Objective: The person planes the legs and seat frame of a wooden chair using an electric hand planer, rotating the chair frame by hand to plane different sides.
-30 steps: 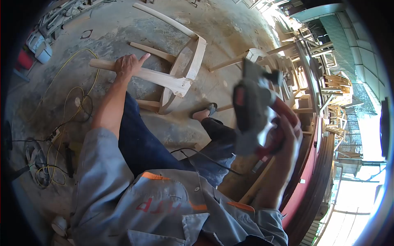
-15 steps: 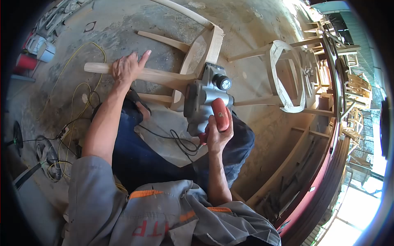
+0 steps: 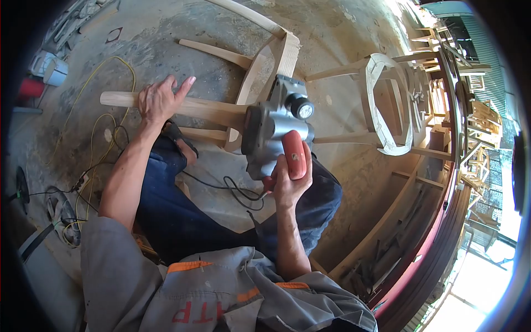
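My right hand [image 3: 290,180] is closed around the red handle [image 3: 295,157] of a silver electric hand planer [image 3: 274,133]. A black dial knob [image 3: 300,107] stands on the planer's front. The tool sits against a pale wooden chair frame [image 3: 287,58], hiding the wood under it. Out to the left, my left hand [image 3: 159,100] grips a chair leg [image 3: 215,111] near its rounded end, thumb raised. Another leg [image 3: 215,53] extends from the curved rail beyond it. The planer's cord [image 3: 238,188] loops on the floor by my knees.
A second chair frame [image 3: 406,110] stands at the right. Behind it is a long rack with wood pieces [image 3: 381,249]. Yellow and black cables [image 3: 88,193] lie on the concrete floor at the left, with a white bucket [image 3: 55,72] and a red container [image 3: 31,88] further back.
My left hand and the chair leg it grips have shifted left. The planer has also moved slightly to the left, with my right hand still on its handle.
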A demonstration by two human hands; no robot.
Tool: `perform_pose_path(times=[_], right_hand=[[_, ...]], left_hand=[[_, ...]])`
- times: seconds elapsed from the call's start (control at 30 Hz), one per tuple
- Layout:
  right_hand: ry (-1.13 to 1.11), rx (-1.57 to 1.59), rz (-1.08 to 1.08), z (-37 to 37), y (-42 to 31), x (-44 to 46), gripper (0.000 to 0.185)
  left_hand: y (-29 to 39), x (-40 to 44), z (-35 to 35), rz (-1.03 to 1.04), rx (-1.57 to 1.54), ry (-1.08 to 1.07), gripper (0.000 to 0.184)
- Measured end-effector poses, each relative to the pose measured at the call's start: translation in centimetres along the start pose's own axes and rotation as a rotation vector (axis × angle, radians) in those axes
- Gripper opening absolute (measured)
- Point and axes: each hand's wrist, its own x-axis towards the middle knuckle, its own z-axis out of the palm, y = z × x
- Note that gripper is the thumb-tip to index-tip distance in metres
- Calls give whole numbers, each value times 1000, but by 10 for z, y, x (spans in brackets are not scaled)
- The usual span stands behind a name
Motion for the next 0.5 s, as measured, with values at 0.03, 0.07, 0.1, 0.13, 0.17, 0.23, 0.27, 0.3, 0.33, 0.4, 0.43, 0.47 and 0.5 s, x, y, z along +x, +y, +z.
perform_pose_path(times=[0.03, 0.07, 0.1, 0.13, 0.17, 0.23, 0.27, 0.3, 0.33, 0.4, 0.43, 0.47, 0.5], right_hand=[[8, -8, -5, 3, -2, 5, 60], [2, 3, 10, 7, -15, 8, 59], [-4, 12, 27, 9, -30, 11, 59], [-7, 19, 46, 11, -41, 12, 59], [1, 34, 41, 14, -47, 16, 58], [-24, 27, 44, 16, -60, 24, 58], [-38, 23, 46, 16, -65, 30, 57], [-36, 8, 28, 17, -68, 38, 56], [-63, 24, 39, 16, -78, 44, 55], [-100, 20, -39, 17, -84, 63, 50], [-116, -1, -35, 17, -92, 72, 47], [-134, -21, -33, 18, -104, 81, 43], [-162, -14, -26, 19, -111, 92, 37]], left_hand=[[0, 1, 0, 6, 2, 2, 62], [0, 0, 0, 8, 3, 6, 62], [0, -1, 0, 9, 4, 7, 62], [1, -2, -1, 3, 8, -13, 62], [2, -1, -3, -1, 10, -30, 62], [3, 1, -4, 2, 10, -26, 63], [3, 1, -2, 7, 9, -11, 63], [2, 1, 0, 15, 7, 4, 63], [3, 0, 1, 18, 6, 4, 64], [2, 2, 2, 22, 5, 11, 64], [2, 2, 3, 24, 5, 14, 63], [2, 3, 4, 24, 6, 19, 63], [2, 3, 4, 25, 5, 21, 63]])
